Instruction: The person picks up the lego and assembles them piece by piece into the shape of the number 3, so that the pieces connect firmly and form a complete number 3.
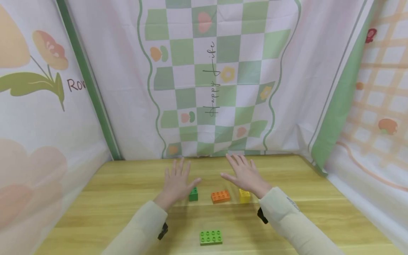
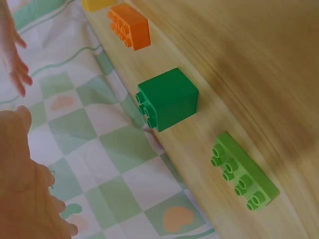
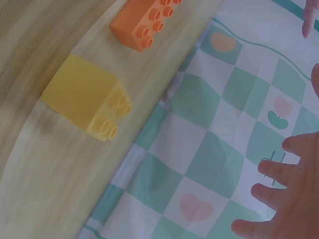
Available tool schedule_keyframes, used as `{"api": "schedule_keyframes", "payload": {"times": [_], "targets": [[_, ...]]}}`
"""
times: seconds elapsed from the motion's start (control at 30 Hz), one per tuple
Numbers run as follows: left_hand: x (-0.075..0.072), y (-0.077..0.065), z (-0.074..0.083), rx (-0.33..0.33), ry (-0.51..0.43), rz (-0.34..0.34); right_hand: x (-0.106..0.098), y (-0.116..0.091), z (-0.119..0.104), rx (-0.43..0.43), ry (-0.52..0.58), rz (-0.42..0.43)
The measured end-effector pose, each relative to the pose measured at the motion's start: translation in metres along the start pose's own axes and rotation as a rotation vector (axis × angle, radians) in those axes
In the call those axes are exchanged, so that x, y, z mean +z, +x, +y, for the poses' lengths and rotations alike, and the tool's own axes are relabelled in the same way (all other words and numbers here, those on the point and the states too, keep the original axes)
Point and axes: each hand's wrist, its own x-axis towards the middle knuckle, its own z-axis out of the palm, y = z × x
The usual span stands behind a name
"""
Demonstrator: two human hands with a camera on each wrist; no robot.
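Note:
Both hands are spread over the wooden table in the head view, holding nothing. My left hand (image 1: 176,183) has straight, parted fingers, with its thumb near a dark green block (image 1: 193,194) that it partly covers. My right hand (image 1: 246,176) also reaches forward, fingers apart; just below its wrist stands a yellow block (image 1: 244,196). An orange block (image 1: 220,197) lies between the two hands. Closer to the body is a flat light green block (image 1: 210,237). The left wrist view has a light green block (image 2: 244,172) beside the tall dark green one (image 2: 169,99).
The wooden table (image 1: 127,198) ends at a hanging cloth (image 1: 181,49) with green and white checks. Patterned cloths also hang at the left (image 1: 41,141) and right (image 1: 379,106). A dark strap (image 1: 262,215) shows under the right sleeve.

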Motion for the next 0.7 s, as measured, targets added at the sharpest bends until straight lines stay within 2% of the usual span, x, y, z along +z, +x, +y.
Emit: {"api": "schedule_keyframes", "payload": {"times": [0.1, 0.5, 0.7], "targets": [[0.0, -0.004, 0.001, 0.018, 0.009, -0.002, -0.001, -0.004, 0.0, -0.013, 0.028, 0.01], [0.004, -0.029, -0.006, 0.128, -0.071, 0.001, -0.001, -0.014, 0.001, -0.03, 0.064, 0.007], [0.007, -0.038, -0.007, 0.174, -0.053, -0.008, 0.001, -0.019, 0.004, -0.037, 0.111, -0.012]]}}
